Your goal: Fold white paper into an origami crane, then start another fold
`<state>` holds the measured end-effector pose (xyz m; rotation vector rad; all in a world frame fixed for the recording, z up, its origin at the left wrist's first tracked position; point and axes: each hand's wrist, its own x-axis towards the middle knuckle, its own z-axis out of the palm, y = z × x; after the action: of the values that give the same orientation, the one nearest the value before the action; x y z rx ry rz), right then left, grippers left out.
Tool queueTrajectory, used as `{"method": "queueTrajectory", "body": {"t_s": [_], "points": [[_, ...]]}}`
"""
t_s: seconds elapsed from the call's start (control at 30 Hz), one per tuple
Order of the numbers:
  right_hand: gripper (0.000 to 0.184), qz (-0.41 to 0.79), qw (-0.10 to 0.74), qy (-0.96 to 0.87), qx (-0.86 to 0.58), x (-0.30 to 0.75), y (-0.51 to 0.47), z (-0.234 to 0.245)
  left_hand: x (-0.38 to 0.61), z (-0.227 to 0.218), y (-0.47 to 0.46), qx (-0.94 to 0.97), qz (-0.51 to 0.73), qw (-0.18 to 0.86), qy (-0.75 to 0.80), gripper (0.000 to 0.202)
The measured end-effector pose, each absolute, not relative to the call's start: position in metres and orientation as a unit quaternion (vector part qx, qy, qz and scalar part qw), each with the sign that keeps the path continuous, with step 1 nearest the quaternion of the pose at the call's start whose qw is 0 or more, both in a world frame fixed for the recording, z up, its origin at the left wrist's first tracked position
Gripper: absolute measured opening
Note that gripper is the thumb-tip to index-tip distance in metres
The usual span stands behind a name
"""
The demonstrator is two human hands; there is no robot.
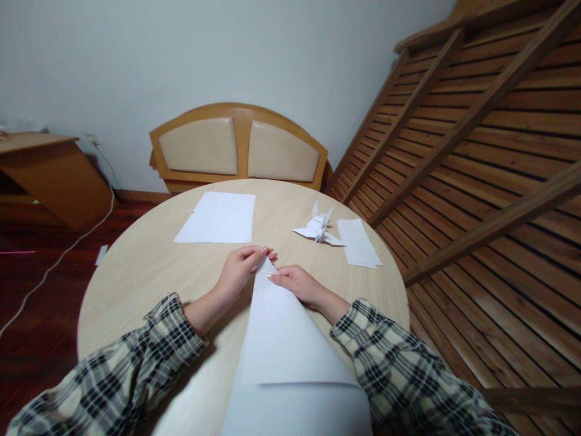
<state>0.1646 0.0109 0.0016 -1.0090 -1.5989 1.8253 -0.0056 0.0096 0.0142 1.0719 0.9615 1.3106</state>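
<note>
A white sheet of paper lies in front of me on the round wooden table, folded over so its far corner comes to a point. My left hand pinches that point from the left. My right hand presses fingers on the same corner from the right. Both arms wear plaid sleeves.
A flat stack of white sheets lies at the far side of the table. A folded paper crane stands at the far right beside paper strips. A padded wooden chair stands beyond the table. Wooden slats lean at right.
</note>
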Motion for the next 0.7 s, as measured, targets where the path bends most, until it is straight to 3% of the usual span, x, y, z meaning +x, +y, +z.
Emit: {"method": "queueTrajectory", "body": {"t_s": [0.7], "points": [[0.053, 0.675, 0.247, -0.595, -0.36, 0.165, 0.01, 0.002, -0.004, 0.026, 0.004, 0.464, 0.567, 0.526, 0.433, 0.025]]}}
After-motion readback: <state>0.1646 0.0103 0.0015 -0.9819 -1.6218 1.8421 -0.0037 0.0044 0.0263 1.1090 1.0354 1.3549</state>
